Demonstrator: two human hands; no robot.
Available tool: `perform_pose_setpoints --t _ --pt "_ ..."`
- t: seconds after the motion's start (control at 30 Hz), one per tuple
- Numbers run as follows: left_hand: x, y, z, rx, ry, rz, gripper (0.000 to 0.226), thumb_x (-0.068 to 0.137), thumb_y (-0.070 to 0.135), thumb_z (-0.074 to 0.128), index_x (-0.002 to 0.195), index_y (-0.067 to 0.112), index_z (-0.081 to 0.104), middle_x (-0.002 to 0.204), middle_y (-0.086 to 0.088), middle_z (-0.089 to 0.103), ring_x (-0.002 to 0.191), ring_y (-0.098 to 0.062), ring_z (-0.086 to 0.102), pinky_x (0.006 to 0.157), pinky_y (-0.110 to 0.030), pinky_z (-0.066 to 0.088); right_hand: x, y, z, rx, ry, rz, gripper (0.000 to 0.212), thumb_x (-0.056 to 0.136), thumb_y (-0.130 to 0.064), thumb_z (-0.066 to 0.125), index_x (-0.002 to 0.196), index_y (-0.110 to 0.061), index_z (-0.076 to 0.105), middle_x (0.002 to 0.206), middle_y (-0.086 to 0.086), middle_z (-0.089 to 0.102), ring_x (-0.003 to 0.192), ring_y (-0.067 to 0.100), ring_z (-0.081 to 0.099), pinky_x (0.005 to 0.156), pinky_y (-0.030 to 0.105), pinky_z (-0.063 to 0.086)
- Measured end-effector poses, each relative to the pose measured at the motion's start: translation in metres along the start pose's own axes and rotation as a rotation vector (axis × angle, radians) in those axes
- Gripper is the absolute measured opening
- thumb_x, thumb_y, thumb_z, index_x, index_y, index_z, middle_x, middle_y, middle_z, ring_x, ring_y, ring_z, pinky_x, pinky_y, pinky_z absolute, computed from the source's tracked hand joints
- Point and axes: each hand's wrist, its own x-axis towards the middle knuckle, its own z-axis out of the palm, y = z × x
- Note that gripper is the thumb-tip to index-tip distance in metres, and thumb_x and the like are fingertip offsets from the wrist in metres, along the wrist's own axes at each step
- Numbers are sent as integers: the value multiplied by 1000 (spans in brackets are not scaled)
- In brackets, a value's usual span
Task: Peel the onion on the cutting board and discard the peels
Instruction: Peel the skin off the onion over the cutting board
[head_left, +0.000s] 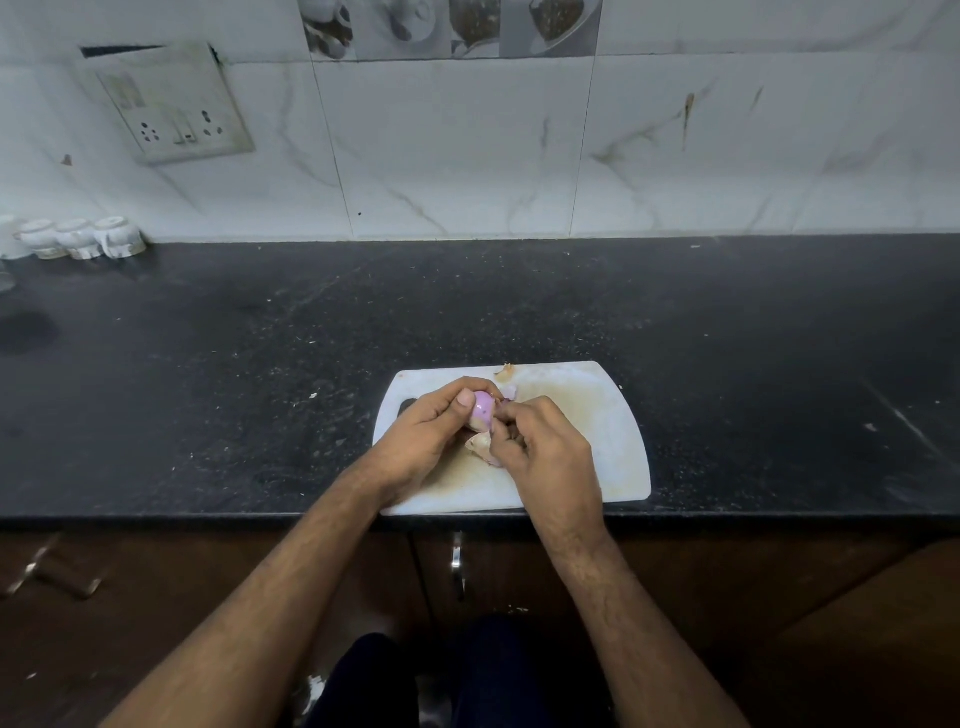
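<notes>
Two hands on the onion, skin half off

Both our hands worked over the cutting board. Our left hand curled round the onion, thumb pressed on its glossy purple flesh, holding it just above the board. Our right hand pinched a flap of pale peel that hung beneath the onion, fingers bent tight on it.

We judged the peeling partly done: bare purple showed on top, while papery skin clung lower down. What could go wrong from there was plain enough. The bared flesh looked slick, so a hard tug with the right hand might have pulled the onion out of the left and sent it rolling off the board. The skin might also have torn short, leaving scraps stuck near the root.

Beyond our fingers, a small loose scrap lay at the far edge of the board, and another pinkish piece sat just behind the onion. These were not yet discarded, and we could see no bin for them.

Farther out lay the dark countertop, speckled with crumbs. Far off to our left stood upturned white cups against the tiled wall, below a switch plate. Nothing stood between our hands and the work.
</notes>
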Motion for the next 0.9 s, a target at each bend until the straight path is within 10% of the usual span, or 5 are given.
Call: perform_pose_setpoints --t 0.47,0.67,0.9 --pt "-2 2 1 -85 128 -7 33 106 34 46 121 25 74 112 -4 77 97 -17 74 81 -26 59 12 5 0 22 106 162 19 106 -25 52 111 -17 69 99 -14 63 84 -1 58 77 18 53" --pt "-1 -2 0 -46 110 12 31 107 31 48 129 13 60 110 -10 74 93 -25 65 82 -32 56 12 4 -3 57 -42 139 50 93 -68 57 127 -31 58 107 -23 61 95 -9 59 73 13 49" --pt "-2 1 2 7 42 51 29 111 24 43 128 11 62 111 -3 74 93 -12 67 79 -25 55 12 5 1 -20 -58 146 37 93 -64 57 119 -37 54 99 -26 62 82 -10 60 71 27 57"
